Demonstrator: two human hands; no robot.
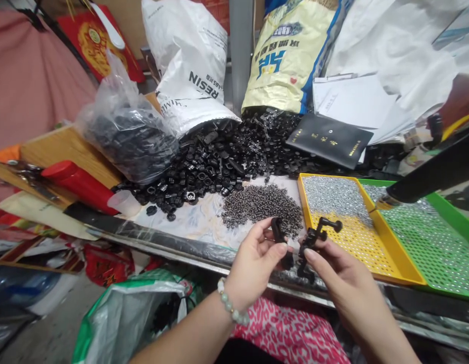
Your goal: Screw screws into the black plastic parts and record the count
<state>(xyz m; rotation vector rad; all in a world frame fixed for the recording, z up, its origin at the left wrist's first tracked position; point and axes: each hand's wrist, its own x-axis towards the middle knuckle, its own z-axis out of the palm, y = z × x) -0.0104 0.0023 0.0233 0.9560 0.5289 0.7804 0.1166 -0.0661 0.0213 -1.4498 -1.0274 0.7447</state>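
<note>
Between thumb and fingers, my left hand grips a black plastic part, elongated and partly hidden by the fingers. A branched black plastic piece with knobbed arms is pinched in my right hand. The two hands are close together over the table's front edge, their parts a small gap apart. Just beyond them lies a heap of small dark metal pieces. To the right of it is a yellow perforated tray holding small silvery pieces.
A green perforated tray adjoins the yellow one, with a black powered screwdriver above them. Black plastic parts spill from sacks at the back. A red cylinder and clear cup lie left; an open sack stands below.
</note>
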